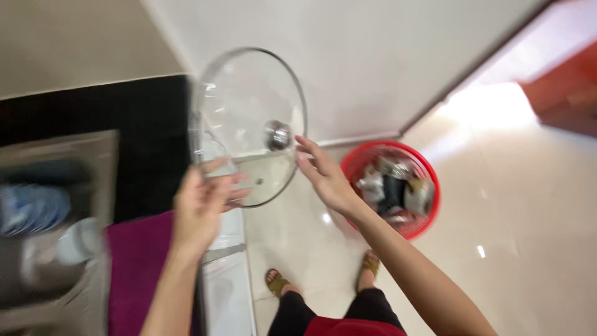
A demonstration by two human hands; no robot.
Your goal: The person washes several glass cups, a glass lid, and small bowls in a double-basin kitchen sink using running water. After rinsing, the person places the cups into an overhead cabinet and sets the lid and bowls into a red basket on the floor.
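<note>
A round glass lid (245,106) with a metal rim and a metal knob (277,135) is held up tilted in front of me. My left hand (202,208) grips its lower left rim. My right hand (323,177) is beside the lower right rim with its fingers spread, the fingertips close to the knob; I cannot tell whether they touch the lid.
A steel sink (59,218) set in a black counter (149,134) lies at the left, with a purple cloth (140,267) on its edge. A red basket (398,186) full of rubbish stands on the glossy tiled floor. My sandalled feet (277,283) show below.
</note>
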